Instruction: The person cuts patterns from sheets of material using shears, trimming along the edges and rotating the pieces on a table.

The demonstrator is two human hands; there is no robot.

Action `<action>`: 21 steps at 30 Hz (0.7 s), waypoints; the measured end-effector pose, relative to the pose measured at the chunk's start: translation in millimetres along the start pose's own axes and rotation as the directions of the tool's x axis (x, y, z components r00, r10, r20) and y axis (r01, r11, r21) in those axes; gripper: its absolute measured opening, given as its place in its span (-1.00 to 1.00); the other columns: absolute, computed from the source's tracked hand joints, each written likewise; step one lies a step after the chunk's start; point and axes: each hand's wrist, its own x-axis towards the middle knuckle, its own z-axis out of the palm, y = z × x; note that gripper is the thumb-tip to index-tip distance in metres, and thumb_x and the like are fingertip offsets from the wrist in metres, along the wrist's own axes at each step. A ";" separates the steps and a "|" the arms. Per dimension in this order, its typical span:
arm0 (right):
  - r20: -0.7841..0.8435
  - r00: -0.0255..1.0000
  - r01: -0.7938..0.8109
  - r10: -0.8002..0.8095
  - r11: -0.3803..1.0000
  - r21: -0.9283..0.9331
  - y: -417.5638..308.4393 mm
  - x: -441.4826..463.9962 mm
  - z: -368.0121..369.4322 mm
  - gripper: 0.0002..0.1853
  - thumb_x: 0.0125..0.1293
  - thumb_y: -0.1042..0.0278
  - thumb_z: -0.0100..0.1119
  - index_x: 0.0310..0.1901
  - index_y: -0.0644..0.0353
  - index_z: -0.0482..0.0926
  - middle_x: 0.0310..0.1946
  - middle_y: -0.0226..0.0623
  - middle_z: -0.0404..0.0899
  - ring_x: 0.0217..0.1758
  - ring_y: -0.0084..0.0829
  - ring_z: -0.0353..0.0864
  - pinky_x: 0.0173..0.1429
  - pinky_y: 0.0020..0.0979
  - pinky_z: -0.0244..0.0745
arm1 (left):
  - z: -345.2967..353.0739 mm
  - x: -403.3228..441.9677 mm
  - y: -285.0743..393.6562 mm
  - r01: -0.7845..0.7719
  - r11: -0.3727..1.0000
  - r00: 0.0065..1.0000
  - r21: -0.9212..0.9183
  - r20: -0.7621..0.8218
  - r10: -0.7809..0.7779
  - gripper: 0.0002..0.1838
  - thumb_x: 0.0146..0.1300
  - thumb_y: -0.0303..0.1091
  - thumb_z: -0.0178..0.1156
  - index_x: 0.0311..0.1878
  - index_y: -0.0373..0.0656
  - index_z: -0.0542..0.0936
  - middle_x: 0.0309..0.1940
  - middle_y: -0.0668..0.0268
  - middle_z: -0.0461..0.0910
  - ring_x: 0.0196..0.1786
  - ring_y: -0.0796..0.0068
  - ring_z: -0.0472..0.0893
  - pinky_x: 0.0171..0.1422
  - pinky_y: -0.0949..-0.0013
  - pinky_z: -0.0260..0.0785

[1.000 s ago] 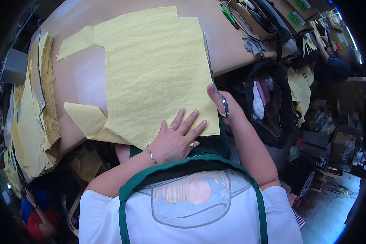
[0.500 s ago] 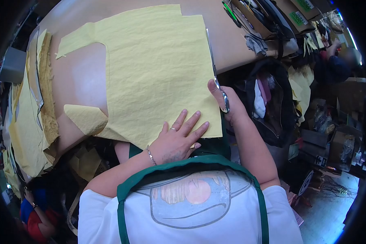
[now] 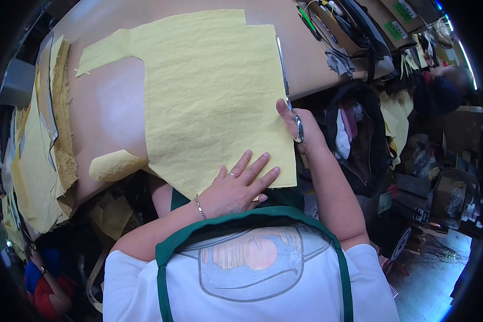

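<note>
A large yellow fabric piece [image 3: 214, 91] lies on the table, its lower edge overhanging toward my body and its lower left corner curled up. Fingers spread, my left hand [image 3: 239, 185] lies flat on the fabric near its bottom edge. My right hand [image 3: 301, 130] is closed round the handles of metal scissors [image 3: 282, 61] at the fabric's right edge. The long blades point away from me along that edge. How far the blades are apart is too small to tell.
More yellow fabric [image 3: 32, 177] is stacked at the left. A black bag [image 3: 362, 155] hangs open on the right. Boxes, pens and a grey cloth [image 3: 339, 61] sit at the upper right. Another person [image 3: 51, 284] is at the lower left, and one more at the far right.
The yellow fabric has shifted slightly right and toward my body, its curled corner rolled over further. My left hand has moved slightly with it. The scissors stay along the right edge.
</note>
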 end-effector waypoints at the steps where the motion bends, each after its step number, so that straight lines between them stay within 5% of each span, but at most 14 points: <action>1: -0.010 1.000 0.012 -0.012 1.000 -0.018 -2.0 -0.9 -0.9 -0.12 -0.09 -0.52 -0.03 -0.49 0.46 0.51 -0.56 -0.17 0.50 -0.45 -0.45 0.46 -0.29 -0.40 0.38 | -1.0 -0.2 0.1 0.000 1.000 1.000 -0.008 0.005 0.000 -0.34 0.17 -0.09 0.02 0.32 0.16 0.03 0.34 0.17 -0.10 0.31 -0.09 0.03 0.01 -0.22 0.28; 5: -0.030 0.999 0.042 -0.043 0.998 -0.053 -10.8 4.6 -5.4 -0.12 -0.08 -0.49 -0.01 -0.42 0.49 0.52 -0.50 -0.13 0.51 -0.40 -0.43 0.47 -0.25 -0.40 0.39 | -0.7 -1.8 0.8 -0.005 1.000 1.000 -0.015 0.007 0.005 -0.35 0.18 -0.08 0.01 0.32 0.16 0.04 0.34 0.16 -0.09 0.31 -0.10 0.03 0.03 -0.23 0.26; 11: -0.013 1.000 -0.008 0.010 0.989 0.144 -18.5 15.5 -2.7 -0.10 -0.09 -0.49 -0.01 -0.35 0.51 0.51 -0.44 -0.09 0.51 -0.33 -0.43 0.48 -0.20 -0.41 0.40 | -4.9 -3.0 1.1 -0.035 0.999 0.999 -0.040 0.012 0.035 -0.38 0.20 -0.06 -0.03 0.31 0.14 0.05 0.33 0.15 -0.07 0.30 -0.10 0.06 0.04 -0.18 0.27; 15: -0.030 0.999 0.038 -0.039 0.999 -0.015 -15.3 14.9 -4.0 -0.04 -0.10 -0.50 0.00 -0.21 0.55 0.47 -0.32 -0.03 0.51 -0.23 -0.41 0.47 -0.11 -0.42 0.38 | -2.4 -3.4 -3.9 -0.050 0.998 0.999 -0.044 0.001 0.050 -0.41 0.23 -0.06 -0.07 0.31 0.12 0.06 0.32 0.14 -0.06 0.30 -0.10 0.08 0.03 -0.12 0.30; 21: 0.001 1.000 -0.012 0.012 1.000 0.011 -18.5 15.0 -8.0 -0.04 -0.10 -0.50 0.01 -0.12 0.51 0.43 -0.29 -0.08 0.51 -0.24 -0.38 0.48 -0.15 -0.40 0.39 | -1.4 -6.4 -4.9 -0.067 0.997 0.997 -0.046 -0.027 0.066 -0.43 0.25 -0.05 -0.11 0.31 0.09 0.07 0.31 0.10 -0.02 0.27 -0.11 0.13 0.01 -0.08 0.32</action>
